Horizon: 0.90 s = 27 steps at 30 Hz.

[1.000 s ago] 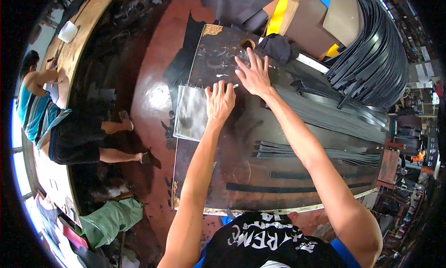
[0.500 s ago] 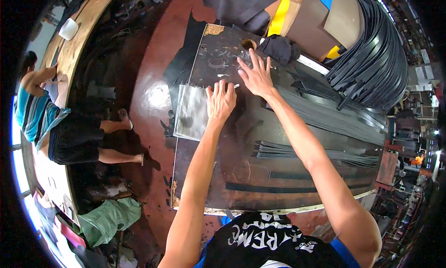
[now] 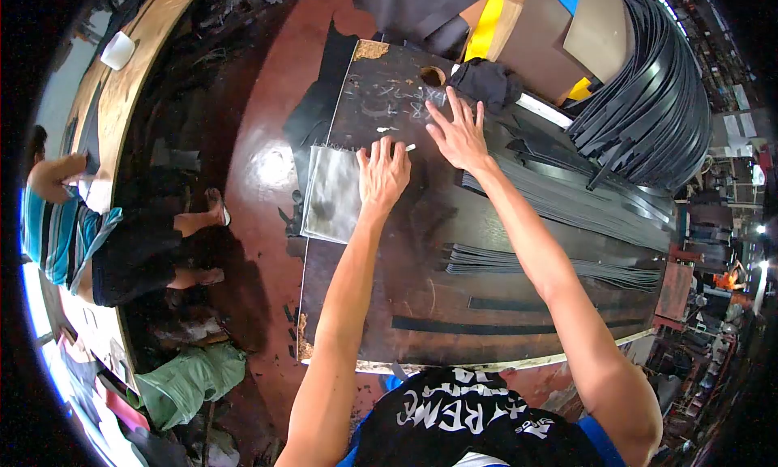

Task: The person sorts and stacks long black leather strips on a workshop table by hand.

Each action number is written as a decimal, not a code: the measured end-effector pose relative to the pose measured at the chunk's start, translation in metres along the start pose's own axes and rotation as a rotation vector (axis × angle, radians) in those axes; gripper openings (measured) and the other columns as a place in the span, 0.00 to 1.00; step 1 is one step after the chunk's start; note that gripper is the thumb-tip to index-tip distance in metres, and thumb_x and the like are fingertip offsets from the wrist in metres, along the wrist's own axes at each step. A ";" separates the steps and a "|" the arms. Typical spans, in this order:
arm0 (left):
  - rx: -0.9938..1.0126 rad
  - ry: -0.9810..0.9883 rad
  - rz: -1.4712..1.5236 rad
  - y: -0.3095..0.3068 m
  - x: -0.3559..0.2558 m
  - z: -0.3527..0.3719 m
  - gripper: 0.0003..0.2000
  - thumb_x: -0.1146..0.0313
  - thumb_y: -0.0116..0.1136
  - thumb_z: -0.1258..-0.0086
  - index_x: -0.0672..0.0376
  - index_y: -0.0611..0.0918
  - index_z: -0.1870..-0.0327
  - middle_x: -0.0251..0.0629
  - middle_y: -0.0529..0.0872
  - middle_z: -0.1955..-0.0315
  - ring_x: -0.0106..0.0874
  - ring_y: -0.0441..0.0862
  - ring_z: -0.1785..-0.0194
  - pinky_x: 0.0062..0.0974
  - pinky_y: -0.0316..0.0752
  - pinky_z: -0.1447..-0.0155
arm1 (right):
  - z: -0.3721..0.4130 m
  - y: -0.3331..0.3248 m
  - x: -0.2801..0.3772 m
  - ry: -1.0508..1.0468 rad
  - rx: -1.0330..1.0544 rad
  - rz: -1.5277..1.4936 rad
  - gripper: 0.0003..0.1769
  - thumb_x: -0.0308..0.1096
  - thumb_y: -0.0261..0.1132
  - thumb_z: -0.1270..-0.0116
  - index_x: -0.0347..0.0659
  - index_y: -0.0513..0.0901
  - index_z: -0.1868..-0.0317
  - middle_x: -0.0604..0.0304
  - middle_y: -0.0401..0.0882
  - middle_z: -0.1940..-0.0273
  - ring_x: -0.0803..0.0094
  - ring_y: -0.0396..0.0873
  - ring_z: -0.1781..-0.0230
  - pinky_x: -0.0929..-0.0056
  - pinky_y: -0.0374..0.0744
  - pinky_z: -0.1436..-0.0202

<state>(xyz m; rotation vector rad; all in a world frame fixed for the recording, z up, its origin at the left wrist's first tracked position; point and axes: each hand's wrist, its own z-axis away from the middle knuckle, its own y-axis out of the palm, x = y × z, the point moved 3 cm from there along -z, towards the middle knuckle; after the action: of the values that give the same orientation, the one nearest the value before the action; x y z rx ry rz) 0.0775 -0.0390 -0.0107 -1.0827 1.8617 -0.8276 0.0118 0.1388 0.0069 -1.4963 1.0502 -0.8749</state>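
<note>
My left hand rests palm down at the right edge of a grey square of sheet material, its fingers lightly bent and a little apart. A short white stick shows right by its fingertips. My right hand lies to the right with fingers spread over the dark tabletop, holding nothing. Pale handwritten marks are on the board just left of its fingers. Beyond the fingertips are a round hole in the board and a bunched black cloth.
Bundles of long dark strips cover the table's right side, with single strips nearer me. A big looped bundle of black strips stands at the far right. Another person works at a wooden bench on the left.
My right hand has shifted slightly right, uncovering more of the pale marks. My left hand stays nearly in place. The person at the left has leaned and moved a foot.
</note>
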 end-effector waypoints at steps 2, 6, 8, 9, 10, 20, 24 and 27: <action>0.002 0.002 0.004 0.000 0.000 0.000 0.09 0.62 0.60 0.31 0.53 0.79 0.54 0.37 0.79 0.53 0.36 0.77 0.48 0.49 0.67 0.42 | 0.001 0.000 0.001 -0.008 -0.005 0.003 0.29 0.53 0.53 0.23 0.61 0.68 0.25 0.47 0.45 0.19 0.46 0.59 0.25 0.29 0.47 0.24; 0.008 0.000 0.008 -0.001 0.000 -0.001 0.09 0.62 0.59 0.31 0.53 0.79 0.54 0.37 0.79 0.53 0.36 0.77 0.49 0.49 0.67 0.43 | 0.005 -0.001 0.003 -0.013 0.000 0.010 0.29 0.53 0.53 0.23 0.60 0.68 0.24 0.47 0.46 0.19 0.46 0.60 0.26 0.29 0.48 0.24; -0.006 0.009 -0.030 -0.002 0.000 -0.002 0.09 0.62 0.59 0.31 0.53 0.79 0.54 0.36 0.79 0.54 0.36 0.77 0.49 0.47 0.67 0.44 | 0.006 0.000 0.003 -0.012 0.004 0.013 0.29 0.53 0.53 0.23 0.60 0.67 0.24 0.47 0.46 0.19 0.46 0.60 0.26 0.28 0.48 0.24; -0.005 0.009 -0.030 -0.001 0.000 -0.002 0.09 0.62 0.59 0.31 0.53 0.79 0.54 0.36 0.79 0.54 0.36 0.77 0.49 0.47 0.67 0.44 | 0.007 -0.001 0.003 -0.005 0.003 0.016 0.29 0.53 0.53 0.23 0.60 0.67 0.24 0.47 0.46 0.19 0.46 0.61 0.26 0.28 0.48 0.24; -0.017 0.011 -0.026 -0.001 0.000 -0.003 0.09 0.62 0.59 0.31 0.53 0.79 0.55 0.36 0.79 0.54 0.36 0.77 0.49 0.47 0.66 0.44 | 0.007 -0.001 0.003 0.001 0.003 0.018 0.30 0.53 0.53 0.23 0.60 0.67 0.24 0.47 0.47 0.20 0.46 0.61 0.26 0.28 0.48 0.24; -0.056 0.020 -0.012 -0.001 0.001 -0.001 0.08 0.62 0.60 0.31 0.53 0.79 0.55 0.35 0.79 0.54 0.36 0.78 0.50 0.45 0.66 0.45 | 0.005 0.000 0.002 -0.014 0.019 0.024 0.31 0.55 0.52 0.23 0.61 0.65 0.23 0.48 0.44 0.19 0.44 0.61 0.26 0.28 0.48 0.24; -0.043 0.013 -0.027 -0.002 0.001 -0.002 0.08 0.62 0.60 0.31 0.53 0.79 0.56 0.35 0.79 0.54 0.36 0.78 0.50 0.46 0.67 0.44 | -0.001 -0.004 0.010 -0.006 0.028 0.026 0.32 0.57 0.53 0.24 0.57 0.66 0.23 0.47 0.44 0.18 0.45 0.59 0.25 0.30 0.46 0.23; -0.038 0.005 -0.002 -0.002 0.001 -0.002 0.08 0.62 0.60 0.31 0.53 0.79 0.55 0.35 0.79 0.54 0.36 0.78 0.50 0.46 0.67 0.44 | 0.003 -0.005 0.012 0.026 0.045 0.073 0.35 0.58 0.53 0.24 0.50 0.66 0.24 0.47 0.44 0.19 0.46 0.59 0.25 0.30 0.46 0.23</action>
<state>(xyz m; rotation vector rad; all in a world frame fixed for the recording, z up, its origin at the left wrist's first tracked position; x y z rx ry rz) 0.0766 -0.0402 -0.0080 -1.1067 1.8878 -0.8001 0.0197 0.1284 0.0111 -1.4036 1.0907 -0.8630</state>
